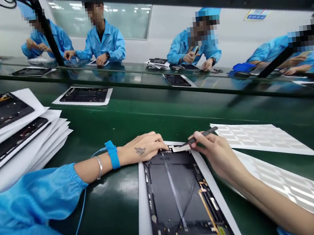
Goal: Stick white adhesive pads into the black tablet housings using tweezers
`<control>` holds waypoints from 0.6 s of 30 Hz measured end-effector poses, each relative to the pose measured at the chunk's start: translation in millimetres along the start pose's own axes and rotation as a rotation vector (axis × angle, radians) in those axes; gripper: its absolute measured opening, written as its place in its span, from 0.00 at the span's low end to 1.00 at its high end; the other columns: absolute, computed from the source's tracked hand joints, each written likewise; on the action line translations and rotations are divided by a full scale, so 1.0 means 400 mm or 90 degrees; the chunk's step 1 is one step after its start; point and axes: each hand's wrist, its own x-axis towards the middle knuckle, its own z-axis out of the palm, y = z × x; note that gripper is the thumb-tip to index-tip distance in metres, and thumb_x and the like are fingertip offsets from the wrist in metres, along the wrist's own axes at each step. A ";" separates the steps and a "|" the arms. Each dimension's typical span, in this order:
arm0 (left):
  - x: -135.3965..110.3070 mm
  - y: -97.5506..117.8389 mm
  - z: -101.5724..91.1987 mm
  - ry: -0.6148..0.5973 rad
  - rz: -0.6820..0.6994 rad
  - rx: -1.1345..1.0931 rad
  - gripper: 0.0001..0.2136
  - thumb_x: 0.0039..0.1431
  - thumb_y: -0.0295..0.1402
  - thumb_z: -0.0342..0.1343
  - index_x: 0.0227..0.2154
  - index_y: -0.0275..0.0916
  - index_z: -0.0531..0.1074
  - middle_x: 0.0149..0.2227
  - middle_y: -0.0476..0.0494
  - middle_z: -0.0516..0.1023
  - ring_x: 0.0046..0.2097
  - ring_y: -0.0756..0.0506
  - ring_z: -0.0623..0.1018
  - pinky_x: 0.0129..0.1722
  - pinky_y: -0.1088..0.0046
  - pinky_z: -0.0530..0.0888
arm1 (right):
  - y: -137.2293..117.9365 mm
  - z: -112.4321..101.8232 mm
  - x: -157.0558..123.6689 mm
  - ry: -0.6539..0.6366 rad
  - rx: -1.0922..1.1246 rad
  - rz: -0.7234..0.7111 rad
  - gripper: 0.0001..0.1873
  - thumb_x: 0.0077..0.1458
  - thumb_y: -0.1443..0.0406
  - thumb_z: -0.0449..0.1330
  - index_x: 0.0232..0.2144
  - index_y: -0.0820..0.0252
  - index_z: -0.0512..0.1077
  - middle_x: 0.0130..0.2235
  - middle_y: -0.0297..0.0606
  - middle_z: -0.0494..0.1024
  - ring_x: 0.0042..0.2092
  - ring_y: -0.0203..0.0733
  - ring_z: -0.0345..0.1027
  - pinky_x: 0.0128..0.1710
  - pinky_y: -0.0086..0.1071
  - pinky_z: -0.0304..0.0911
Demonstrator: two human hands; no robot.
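So the opened tablet [179, 201] sits on a white sheet [142, 208] on the green surface [113, 211], right in front of the person. Its long axis runs straight away from them, and the far short edge is where both hands meet.

The left hand [142, 149] comes in from the left with its fingers loosely curled and close together, tips resting on the tablet's top-left corner. It doesn't seem to be gripping anything, just resting there. There's a blue wrist strap [112, 154] with a cord on that arm.

The right hand [216, 152] comes in from the right, pinching a slim dark tool [200, 135], probably tweezers but I can't be sure. The tip points left along that same top edge, nearly touching the left fingertips. Both hands are about equally close to the spot; the tool tip is the closest thing to it.

The rest of it:
- Pale patterned sheets [260, 138] lie just right of the right hand.
- A stack of tablets on white sheets [17, 147] sits well off to the left.
- People in blue coats [104, 40] work on the far side.
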 end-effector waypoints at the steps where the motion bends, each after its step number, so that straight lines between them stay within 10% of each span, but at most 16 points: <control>1: 0.001 0.001 -0.001 -0.002 -0.006 0.001 0.13 0.66 0.22 0.47 0.48 0.37 0.72 0.45 0.41 0.74 0.43 0.46 0.70 0.44 0.71 0.70 | 0.001 0.001 0.000 0.002 0.003 0.004 0.23 0.37 0.46 0.73 0.17 0.59 0.74 0.27 0.37 0.72 0.34 0.39 0.66 0.37 0.32 0.67; 18: 0.005 0.005 -0.004 -0.021 -0.023 -0.006 0.15 0.66 0.21 0.46 0.49 0.37 0.72 0.47 0.42 0.74 0.44 0.45 0.69 0.43 0.70 0.70 | 0.003 -0.002 -0.002 -0.008 -0.007 0.003 0.21 0.42 0.48 0.71 0.18 0.59 0.74 0.29 0.37 0.73 0.36 0.38 0.66 0.39 0.30 0.67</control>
